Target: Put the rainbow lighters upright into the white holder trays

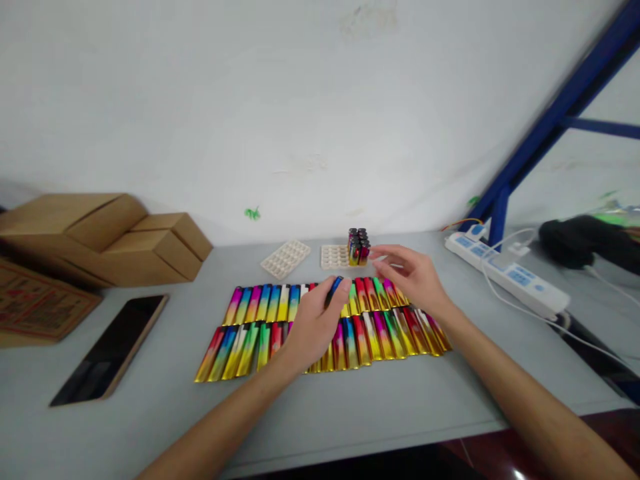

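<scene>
Two rows of shiny rainbow-coloured lighters (pixel 250 303) lie side by side on the table. My left hand (pixel 315 327), above the middle of the rows, is closed around a lighter with a dark blue top (pixel 333 289). Its lower part is hidden in my fingers. At the back, several lighters (pixel 358 247) stand upright at the right end of a white tray with round sockets (pixel 333 257). Right beside them is my right hand (pixel 410 272), fingers stretched and apart; I cannot tell whether its fingertips touch the nearest lighter.
A second white socketed tray (pixel 285 259) lies angled at the back. Cardboard boxes (pixel 100 233) and a dark phone or tablet (pixel 113 350) are on the left. To the right are a power strip (pixel 507 273) with white cables, a blue metal frame (pixel 547 117) and a black object (pixel 567 245).
</scene>
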The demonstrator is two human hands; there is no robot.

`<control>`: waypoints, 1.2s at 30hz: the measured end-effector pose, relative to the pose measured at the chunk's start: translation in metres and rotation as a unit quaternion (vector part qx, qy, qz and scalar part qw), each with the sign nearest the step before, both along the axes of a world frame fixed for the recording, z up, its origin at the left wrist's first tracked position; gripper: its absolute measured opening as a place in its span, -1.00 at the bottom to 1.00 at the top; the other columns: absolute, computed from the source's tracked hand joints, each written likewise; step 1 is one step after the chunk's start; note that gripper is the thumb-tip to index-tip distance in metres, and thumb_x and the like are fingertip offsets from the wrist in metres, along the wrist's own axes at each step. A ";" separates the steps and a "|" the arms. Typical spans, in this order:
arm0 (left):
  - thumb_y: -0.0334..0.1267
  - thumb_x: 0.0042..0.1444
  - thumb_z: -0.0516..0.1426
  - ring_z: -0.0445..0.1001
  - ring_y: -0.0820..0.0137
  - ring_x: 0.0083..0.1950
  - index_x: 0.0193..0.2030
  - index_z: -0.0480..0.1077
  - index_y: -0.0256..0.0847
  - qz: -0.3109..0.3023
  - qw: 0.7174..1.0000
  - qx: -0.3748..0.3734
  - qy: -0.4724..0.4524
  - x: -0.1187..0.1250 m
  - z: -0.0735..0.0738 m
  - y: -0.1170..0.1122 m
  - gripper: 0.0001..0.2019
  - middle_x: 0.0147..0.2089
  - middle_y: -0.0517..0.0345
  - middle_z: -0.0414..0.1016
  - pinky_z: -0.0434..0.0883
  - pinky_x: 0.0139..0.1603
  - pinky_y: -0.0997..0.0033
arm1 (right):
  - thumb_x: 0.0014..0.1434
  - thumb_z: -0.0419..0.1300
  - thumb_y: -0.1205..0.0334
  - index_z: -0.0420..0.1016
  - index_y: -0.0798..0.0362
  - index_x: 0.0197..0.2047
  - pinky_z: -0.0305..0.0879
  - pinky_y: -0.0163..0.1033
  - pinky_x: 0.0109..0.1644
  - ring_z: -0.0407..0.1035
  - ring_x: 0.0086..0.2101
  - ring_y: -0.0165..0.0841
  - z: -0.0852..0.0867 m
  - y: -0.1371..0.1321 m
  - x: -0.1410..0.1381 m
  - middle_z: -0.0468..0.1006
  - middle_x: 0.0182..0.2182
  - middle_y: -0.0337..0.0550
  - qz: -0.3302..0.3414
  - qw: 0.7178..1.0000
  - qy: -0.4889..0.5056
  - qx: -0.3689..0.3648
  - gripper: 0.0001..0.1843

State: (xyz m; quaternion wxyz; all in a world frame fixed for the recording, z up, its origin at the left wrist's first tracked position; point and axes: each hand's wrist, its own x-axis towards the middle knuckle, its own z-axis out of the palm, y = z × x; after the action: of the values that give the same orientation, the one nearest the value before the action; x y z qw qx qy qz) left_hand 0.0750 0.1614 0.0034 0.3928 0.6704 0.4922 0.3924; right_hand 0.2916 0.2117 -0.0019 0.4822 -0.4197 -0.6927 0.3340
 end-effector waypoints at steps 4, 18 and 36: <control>0.10 0.34 0.03 0.16 0.45 -0.47 -0.49 0.13 -0.15 0.010 0.999 0.034 0.018 -0.004 0.005 -0.003 -0.53 -0.54 0.30 0.10 0.12 -0.43 0.41 | 0.37 0.13 -0.02 0.54 0.01 0.06 0.52 -0.13 -0.20 0.53 -0.38 -0.31 -0.006 0.016 0.025 0.66 -0.20 -0.07 -0.160 0.973 -0.131 0.103 -0.64; -0.08 0.32 0.00 0.10 0.46 -0.51 -0.53 0.07 -0.15 0.017 0.997 0.067 0.025 -0.014 0.003 0.004 -0.61 -0.57 0.32 0.06 0.06 -0.45 0.40 | 0.41 0.07 0.15 0.53 0.03 0.00 0.46 -0.07 -0.02 0.53 -0.24 -0.23 -0.020 0.027 0.038 0.63 -0.20 -0.06 -0.144 0.937 -0.263 0.179 -0.74; -0.10 0.38 0.08 0.42 0.47 -0.38 0.01 0.27 -0.14 -0.076 0.992 0.018 -0.098 -0.017 0.006 0.019 -0.80 -0.36 0.28 0.37 0.41 -0.27 0.40 | 0.38 0.11 0.23 0.52 0.06 0.02 0.46 -0.12 -0.03 0.55 -0.27 -0.26 -0.034 0.041 0.058 0.65 -0.18 -0.07 -0.151 0.934 -0.258 0.198 -0.77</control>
State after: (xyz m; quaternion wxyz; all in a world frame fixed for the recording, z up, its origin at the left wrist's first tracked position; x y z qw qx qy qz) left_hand 0.0582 0.1806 0.0092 0.4556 0.6714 0.3918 0.4338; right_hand 0.3501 0.2526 -0.0360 0.4050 -0.4874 -0.7736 -0.0063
